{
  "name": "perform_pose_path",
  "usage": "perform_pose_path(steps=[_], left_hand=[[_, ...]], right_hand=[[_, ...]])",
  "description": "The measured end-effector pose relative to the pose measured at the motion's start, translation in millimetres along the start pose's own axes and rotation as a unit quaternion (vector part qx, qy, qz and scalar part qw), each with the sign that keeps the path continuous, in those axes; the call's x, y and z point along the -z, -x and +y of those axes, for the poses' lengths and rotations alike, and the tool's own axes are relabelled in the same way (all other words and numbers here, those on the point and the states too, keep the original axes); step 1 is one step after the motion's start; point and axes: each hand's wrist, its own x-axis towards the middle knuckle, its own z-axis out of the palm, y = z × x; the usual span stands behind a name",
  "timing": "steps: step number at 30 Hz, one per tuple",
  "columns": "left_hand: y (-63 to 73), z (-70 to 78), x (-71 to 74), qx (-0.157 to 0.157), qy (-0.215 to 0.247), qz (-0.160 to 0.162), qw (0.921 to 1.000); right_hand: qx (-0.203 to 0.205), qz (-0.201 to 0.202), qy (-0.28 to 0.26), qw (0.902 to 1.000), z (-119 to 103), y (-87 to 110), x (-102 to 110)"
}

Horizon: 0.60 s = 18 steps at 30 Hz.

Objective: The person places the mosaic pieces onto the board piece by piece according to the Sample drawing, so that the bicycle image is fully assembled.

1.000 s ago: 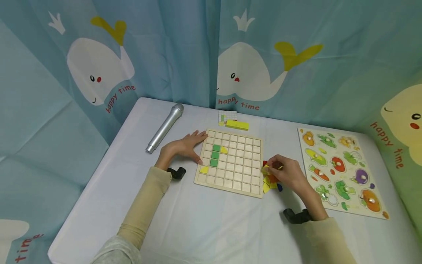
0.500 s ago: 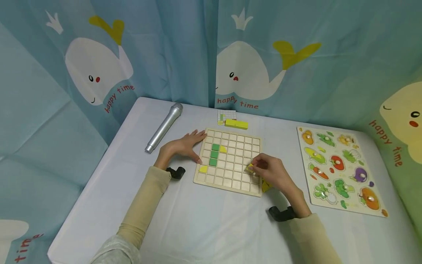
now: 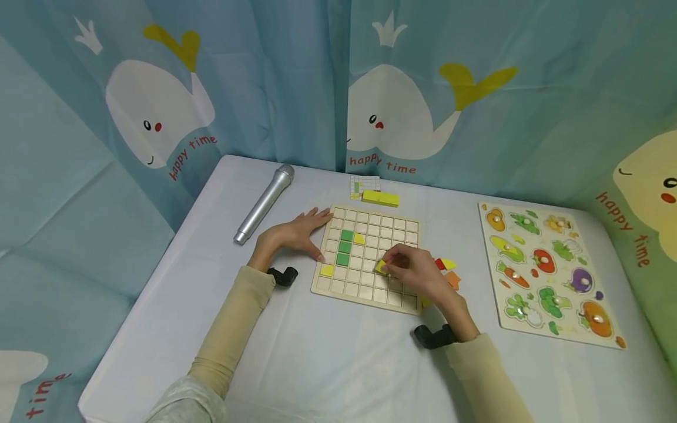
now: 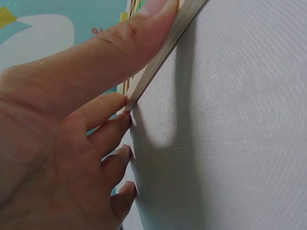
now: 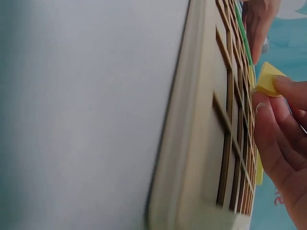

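Observation:
Between thumb and fingertips my right hand (image 3: 415,271) pinches a small yellow tile (image 5: 268,79), held just over the wooden grid board (image 3: 365,295). My left hand (image 3: 297,233) lies along the board's left side, fingers spread and thumb touching its edge; the left wrist view shows the thumb (image 4: 139,40) across the rim. Three green tiles (image 3: 344,247) sit in a column of cells. One yellow tile (image 3: 359,239) lies beside the top green one, and another yellow tile (image 3: 326,271) is near the lower left corner. Loose red, yellow and orange pieces (image 3: 452,279) are partly hidden behind my right hand.
Behind the board lie a small pattern card (image 3: 365,184) and a yellow bar-shaped box (image 3: 381,198). A silver microphone (image 3: 264,205) rests at the left. To the right is a vegetable peg puzzle (image 3: 550,267). Printed curtains (image 3: 296,88) hang behind the white table (image 3: 296,358).
My right hand has picked a yellow tile from the loose pieces and carried it left over the board. The loose pieces show more now. My left hand has stayed in place.

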Motion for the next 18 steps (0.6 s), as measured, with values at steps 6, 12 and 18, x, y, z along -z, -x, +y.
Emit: perform_pose_path(steps=[6, 12, 18], left_hand=[[-1.0, -1.2, -1.1, 0.001, -0.003, -0.007, 1.0000], [-1.6, -0.6, -1.3, 0.007, -0.005, -0.008, 0.9999], [0.0, -1.6, 0.8, 0.005, -0.006, -0.002, 1.0000]], right_hand=[[0.010, -0.012, -0.001, 0.9999, -5, -5.3, -10], [0.025, -0.022, -0.001, 0.9995, -13, -10.5, -17], [0.025, -0.036, -0.001, 0.9990, -23, -19.6, -23]])
